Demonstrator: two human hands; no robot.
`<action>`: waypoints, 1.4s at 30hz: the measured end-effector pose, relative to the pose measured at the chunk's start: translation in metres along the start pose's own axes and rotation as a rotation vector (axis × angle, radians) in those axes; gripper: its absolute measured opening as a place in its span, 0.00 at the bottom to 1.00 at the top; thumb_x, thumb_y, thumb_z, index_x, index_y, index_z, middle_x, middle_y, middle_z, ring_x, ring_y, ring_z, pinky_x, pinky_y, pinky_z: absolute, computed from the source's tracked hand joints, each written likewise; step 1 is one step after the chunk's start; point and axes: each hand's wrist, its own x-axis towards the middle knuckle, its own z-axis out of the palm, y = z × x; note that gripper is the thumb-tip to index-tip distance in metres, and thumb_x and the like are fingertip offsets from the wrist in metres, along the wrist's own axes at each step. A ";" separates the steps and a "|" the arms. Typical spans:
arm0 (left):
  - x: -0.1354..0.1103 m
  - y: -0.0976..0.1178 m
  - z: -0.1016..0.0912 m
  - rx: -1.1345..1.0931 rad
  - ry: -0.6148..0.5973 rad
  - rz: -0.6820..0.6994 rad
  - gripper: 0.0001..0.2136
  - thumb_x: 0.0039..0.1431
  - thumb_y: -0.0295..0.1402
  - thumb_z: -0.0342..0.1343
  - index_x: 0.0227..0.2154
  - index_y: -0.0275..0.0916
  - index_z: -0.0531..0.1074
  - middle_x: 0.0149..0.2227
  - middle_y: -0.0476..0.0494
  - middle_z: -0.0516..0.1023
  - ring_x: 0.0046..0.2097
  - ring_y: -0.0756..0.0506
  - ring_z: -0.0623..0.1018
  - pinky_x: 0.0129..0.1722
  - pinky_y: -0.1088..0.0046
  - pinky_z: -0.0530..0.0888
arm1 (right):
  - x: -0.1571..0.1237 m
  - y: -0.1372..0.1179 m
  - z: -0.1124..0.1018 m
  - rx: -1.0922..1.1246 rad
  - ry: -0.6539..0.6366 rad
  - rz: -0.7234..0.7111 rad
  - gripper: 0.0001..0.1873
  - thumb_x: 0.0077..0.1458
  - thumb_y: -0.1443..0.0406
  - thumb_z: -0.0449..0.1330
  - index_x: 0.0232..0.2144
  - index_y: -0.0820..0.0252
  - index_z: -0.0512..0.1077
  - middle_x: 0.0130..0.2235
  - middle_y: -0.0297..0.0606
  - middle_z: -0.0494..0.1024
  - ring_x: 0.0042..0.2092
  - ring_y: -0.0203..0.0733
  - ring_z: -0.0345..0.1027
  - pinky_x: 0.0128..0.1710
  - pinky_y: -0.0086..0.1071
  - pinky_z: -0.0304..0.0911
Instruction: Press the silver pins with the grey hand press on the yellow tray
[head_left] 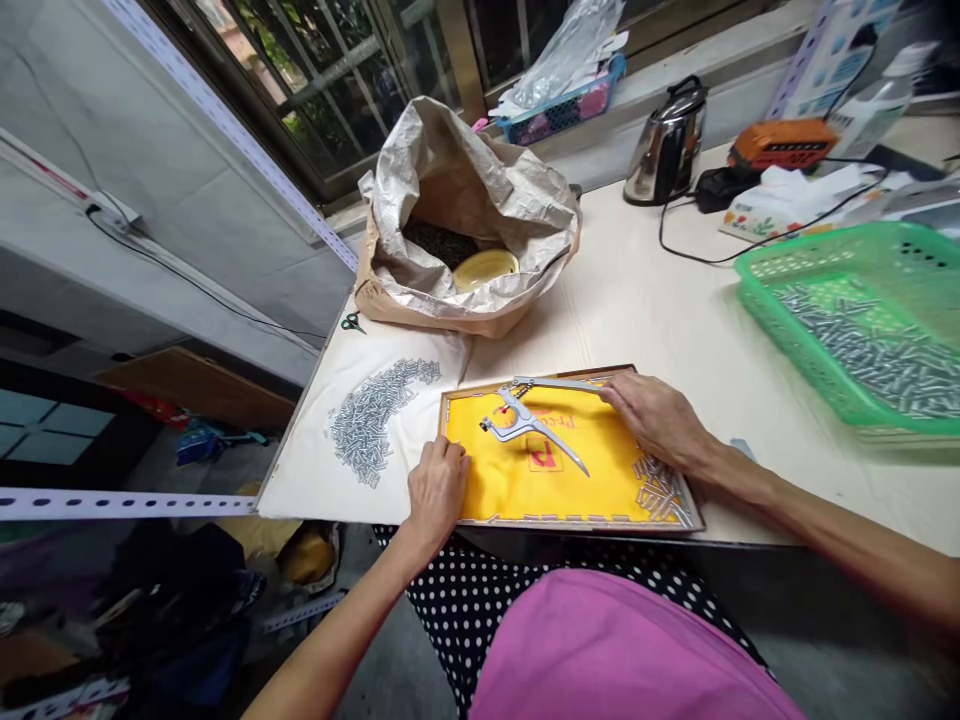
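A shallow tray (444, 412) lined with a yellow sheet (487, 485) with red print lies at the table's front edge. My left hand (437, 487) is closed at the tray's left rim, fingers curled over it. Silver pliers (536, 420) with curved jaws and two spread handles are over the yellow sheet, jaws to the left. My right hand (654, 415) is closed around the end of their upper handle, near the tray's upper right corner. Small metal pins (664, 490) are heaped in the tray's lower right corner, and several line its rim. The right fingertips are partly hidden.
Left of the tray is a pile of small metal pins (369, 420). Small scissors (352, 322) lie by a large open paper sack (465, 310) holding a yellow bowl (486, 268). A green basket (817, 375) of metal pieces stands right. A kettle (667, 145) and cable are behind.
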 end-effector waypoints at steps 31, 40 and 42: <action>0.065 -0.052 -0.009 -0.816 0.050 -0.154 0.11 0.57 0.40 0.58 0.33 0.39 0.79 0.33 0.44 0.82 0.34 0.45 0.79 0.35 0.70 0.75 | 0.014 -0.026 0.014 -0.197 -0.157 -0.187 0.13 0.67 0.63 0.50 0.45 0.57 0.73 0.43 0.46 0.76 0.44 0.51 0.63 0.44 0.42 0.51; 0.019 0.003 0.007 -1.012 -0.097 -0.195 0.11 0.53 0.41 0.61 0.30 0.38 0.81 0.32 0.43 0.84 0.34 0.44 0.81 0.37 0.69 0.77 | -0.009 -0.077 0.019 -0.021 -0.363 -0.258 0.08 0.67 0.65 0.53 0.38 0.58 0.71 0.37 0.39 0.75 0.38 0.44 0.64 0.41 0.39 0.53; 0.016 0.005 0.013 -0.995 -0.076 -0.192 0.11 0.53 0.41 0.61 0.30 0.38 0.81 0.32 0.43 0.84 0.34 0.44 0.81 0.37 0.69 0.77 | -0.015 -0.076 0.025 -0.030 -0.355 -0.275 0.11 0.67 0.70 0.49 0.39 0.58 0.70 0.37 0.38 0.74 0.38 0.44 0.64 0.42 0.39 0.54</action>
